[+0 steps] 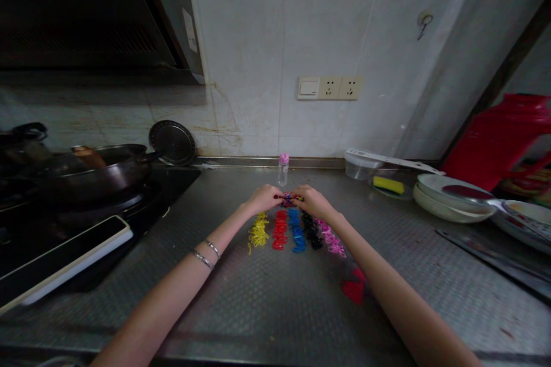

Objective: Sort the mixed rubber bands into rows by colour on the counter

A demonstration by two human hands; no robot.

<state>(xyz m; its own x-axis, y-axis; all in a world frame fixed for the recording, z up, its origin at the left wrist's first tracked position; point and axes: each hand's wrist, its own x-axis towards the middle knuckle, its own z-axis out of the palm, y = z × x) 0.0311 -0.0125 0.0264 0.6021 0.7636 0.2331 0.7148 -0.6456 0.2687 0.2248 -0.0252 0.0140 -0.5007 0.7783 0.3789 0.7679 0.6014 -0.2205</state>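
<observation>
My left hand (pixel 263 199) and my right hand (pixel 315 202) meet from both sides at a small multicolored bunch of rubber bands (pixel 289 199). The fingertips of each are pinched together at the bunch; individual bands there are too small to make out. Nearer to me lie separate rows of small rubber bands on the metal counter: yellow (pixel 259 231), red (pixel 279 230), blue (pixel 297 231), black (pixel 311 230) and pink (pixel 330 237). Just behind the bunch stands a clear bottle with a pink cap (pixel 283 171). A red piece (pixel 353 288) lies beside my right forearm.
At left, a pan (pixel 99 175) sits on the black stove, with a white-edged device (pixel 77 261) in front. To the right are a plastic tub (pixel 360 167), a yellow sponge (pixel 388 185), stacked bowls (pixel 447 203), a long dark utensil (pixel 486 261) and a red thermos (pixel 491 146).
</observation>
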